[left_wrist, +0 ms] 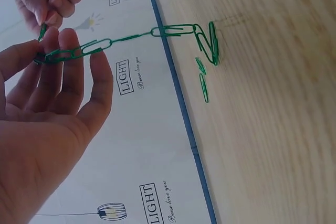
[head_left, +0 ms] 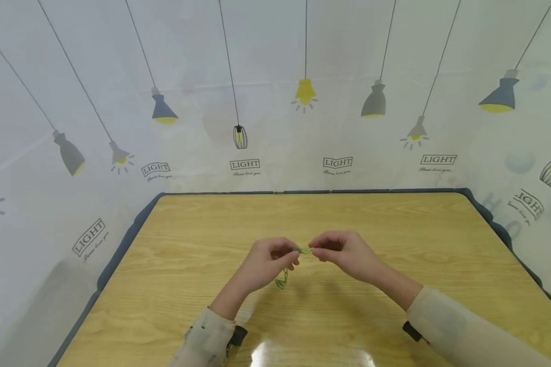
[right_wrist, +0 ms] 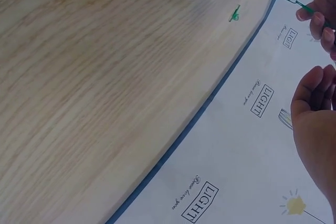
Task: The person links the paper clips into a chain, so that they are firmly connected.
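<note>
Linking paper clips seems to be your present step. At lower centre of the head view, your left hand point(head_left: 265, 262) is pinching the green chain point(left_wrist: 131, 37), its tail hanging toward the bench point(head_left: 188, 244); your right fingers point(head_left: 320, 252) are gripping a green clip point(left_wrist: 43, 29) beside it. Whether both are joining is unclear; next is probably needing careful threading.

Soft light, glare on tabletop point(head_left: 202, 219)
</note>
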A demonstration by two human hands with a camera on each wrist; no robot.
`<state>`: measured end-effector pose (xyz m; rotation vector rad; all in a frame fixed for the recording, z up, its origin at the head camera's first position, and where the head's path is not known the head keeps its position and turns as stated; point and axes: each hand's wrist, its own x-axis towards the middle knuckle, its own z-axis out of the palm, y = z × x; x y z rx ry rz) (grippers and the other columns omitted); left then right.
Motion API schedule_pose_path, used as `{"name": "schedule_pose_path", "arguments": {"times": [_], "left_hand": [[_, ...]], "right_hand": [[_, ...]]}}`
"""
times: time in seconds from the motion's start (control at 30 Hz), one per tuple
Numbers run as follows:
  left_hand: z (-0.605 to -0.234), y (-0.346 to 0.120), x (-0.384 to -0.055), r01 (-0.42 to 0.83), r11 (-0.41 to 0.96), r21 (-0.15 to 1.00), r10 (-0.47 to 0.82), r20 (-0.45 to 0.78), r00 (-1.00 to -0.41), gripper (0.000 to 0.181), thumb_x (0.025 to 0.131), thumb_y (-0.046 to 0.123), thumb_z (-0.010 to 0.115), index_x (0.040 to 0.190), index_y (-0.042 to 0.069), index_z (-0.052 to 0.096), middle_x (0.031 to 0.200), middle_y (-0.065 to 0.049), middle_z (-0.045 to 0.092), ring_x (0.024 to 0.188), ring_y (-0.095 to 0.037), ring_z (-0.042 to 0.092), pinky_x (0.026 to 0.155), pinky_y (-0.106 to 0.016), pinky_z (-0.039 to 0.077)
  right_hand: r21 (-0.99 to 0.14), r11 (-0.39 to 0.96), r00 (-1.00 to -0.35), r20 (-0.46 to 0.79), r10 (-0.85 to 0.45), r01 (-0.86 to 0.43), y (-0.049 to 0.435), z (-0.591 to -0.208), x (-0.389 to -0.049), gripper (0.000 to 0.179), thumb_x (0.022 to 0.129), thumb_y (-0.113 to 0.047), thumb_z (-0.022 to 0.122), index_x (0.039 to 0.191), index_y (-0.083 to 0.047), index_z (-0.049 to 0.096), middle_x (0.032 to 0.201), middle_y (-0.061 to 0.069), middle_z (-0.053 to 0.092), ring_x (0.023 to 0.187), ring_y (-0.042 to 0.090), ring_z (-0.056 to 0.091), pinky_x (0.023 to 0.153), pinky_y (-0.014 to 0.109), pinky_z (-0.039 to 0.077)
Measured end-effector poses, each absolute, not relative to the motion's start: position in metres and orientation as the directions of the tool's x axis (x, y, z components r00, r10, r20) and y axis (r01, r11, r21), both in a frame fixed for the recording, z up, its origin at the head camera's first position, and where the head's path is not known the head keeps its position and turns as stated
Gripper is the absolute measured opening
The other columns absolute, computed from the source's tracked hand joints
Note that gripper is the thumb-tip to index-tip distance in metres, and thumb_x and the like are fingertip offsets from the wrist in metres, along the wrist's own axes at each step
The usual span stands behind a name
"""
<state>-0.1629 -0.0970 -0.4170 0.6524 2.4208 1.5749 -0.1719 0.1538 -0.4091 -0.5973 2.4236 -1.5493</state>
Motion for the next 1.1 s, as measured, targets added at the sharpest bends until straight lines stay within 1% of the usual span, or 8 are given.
{"name": "schedule_pose_path", "arguments": {"times": [0.07, 0.23, 0.37, 0.53, 0.67, 0.8, 0.9, 1.1], "left_hand": [[-0.416, -0.097, -0.162, 0.257, 0.332, 0.908, 0.481, 0.072, -0.874, 0.021, 0.108, 0.025, 0.064, 0.123, 0.012, 0.074, 0.103, -0.008, 0.078, 0.089, -0.024, 0.075, 0.087, -0.053, 0.063], [-0.412, -0.096, -0.164, 0.295, 0.333, 0.896, 0.523, 0.085, -0.848, 0.025, 0.111, 0.032, 0.060, 0.123, 0.013, 0.073, 0.103, -0.010, 0.078, 0.089, -0.023, 0.075, 0.087, -0.049, 0.063], [-0.408, -0.102, -0.166, 0.333, 0.341, 0.879, 0.489, 0.136, -0.861, 0.025, 0.111, 0.032, 0.059, 0.116, 0.014, 0.076, 0.098, -0.007, 0.077, 0.087, -0.019, 0.074, 0.086, -0.047, 0.063], [-0.408, -0.116, -0.169, 0.340, 0.360, 0.869, 0.451, 0.157, -0.879, 0.022, 0.110, 0.028, 0.062, 0.112, 0.012, 0.077, 0.097, -0.010, 0.077, 0.087, -0.018, 0.074, 0.087, -0.050, 0.063], [-0.417, -0.130, -0.172, 0.260, 0.369, 0.892, 0.388, 0.106, -0.916, 0.019, 0.108, 0.025, 0.066, 0.111, 0.010, 0.078, 0.100, -0.013, 0.078, 0.087, -0.017, 0.074, 0.091, -0.054, 0.063], [-0.427, -0.142, -0.175, 0.104, 0.300, 0.948, 0.319, 0.003, -0.948, 0.022, 0.104, 0.020, 0.071, 0.114, 0.002, 0.076, 0.107, -0.016, 0.077, 0.091, -0.017, 0.074, 0.094, -0.045, 0.063], [-0.433, -0.147, -0.177, 0.010, 0.214, 0.977, 0.292, -0.054, -0.955, 0.023, 0.103, 0.015, 0.072, 0.117, -0.004, 0.074, 0.107, -0.015, 0.077, 0.095, -0.020, 0.075, 0.095, -0.038, 0.064], [-0.436, -0.153, -0.178, -0.074, 0.118, 0.990, 0.252, -0.102, -0.962, 0.024, 0.103, 0.008, 0.070, 0.120, -0.009, 0.070, 0.098, -0.004, 0.077, 0.096, -0.021, 0.077, 0.095, -0.036, 0.064]], "right_hand": [[-0.907, 0.355, -0.896, 0.049, -0.442, -0.225, 0.151, -0.406, -0.172, 0.019, 0.103, -0.015, 0.071, 0.119, -0.006, 0.076, 0.110, 0.011, 0.078, 0.098, 0.023, 0.073, 0.082, 0.027, 0.062], [-0.914, 0.323, -0.885, 0.074, -0.459, -0.244, 0.140, -0.399, -0.171, 0.014, 0.102, -0.014, 0.073, 0.115, -0.008, 0.076, 0.110, 0.015, 0.076, 0.097, 0.021, 0.072, 0.083, 0.027, 0.062], [-0.908, 0.322, -0.878, 0.093, -0.469, -0.269, 0.131, -0.395, -0.172, 0.012, 0.102, -0.016, 0.074, 0.112, -0.009, 0.075, 0.106, 0.012, 0.076, 0.095, 0.020, 0.072, 0.082, 0.028, 0.062], [-0.894, 0.348, -0.871, 0.088, -0.483, -0.283, 0.122, -0.397, -0.177, 0.016, 0.101, -0.017, 0.074, 0.114, -0.006, 0.073, 0.103, 0.007, 0.075, 0.093, 0.019, 0.071, 0.081, 0.032, 0.062], [-0.869, 0.403, -0.862, 0.053, -0.503, -0.289, 0.117, -0.407, -0.186, 0.017, 0.102, -0.017, 0.073, 0.114, -0.006, 0.073, 0.101, 0.006, 0.074, 0.088, 0.016, 0.068, 0.077, 0.031, 0.060], [-0.836, 0.465, -0.849, 0.002, -0.529, -0.291, 0.111, -0.425, -0.198, 0.013, 0.102, -0.014, 0.072, 0.110, -0.005, 0.074, 0.096, 0.004, 0.073, 0.083, 0.014, 0.065, 0.071, 0.027, 0.056], [-0.808, 0.509, -0.838, -0.035, -0.545, -0.298, 0.105, -0.437, -0.206, 0.011, 0.101, -0.012, 0.072, 0.108, -0.003, 0.074, 0.094, 0.003, 0.073, 0.081, 0.012, 0.064, 0.070, 0.025, 0.054], [-0.740, 0.577, -0.817, -0.067, -0.573, -0.345, 0.094, -0.453, -0.218, 0.008, 0.100, -0.011, 0.073, 0.105, -0.005, 0.075, 0.096, 0.002, 0.075, 0.085, 0.008, 0.063, 0.076, 0.025, 0.055]]}}
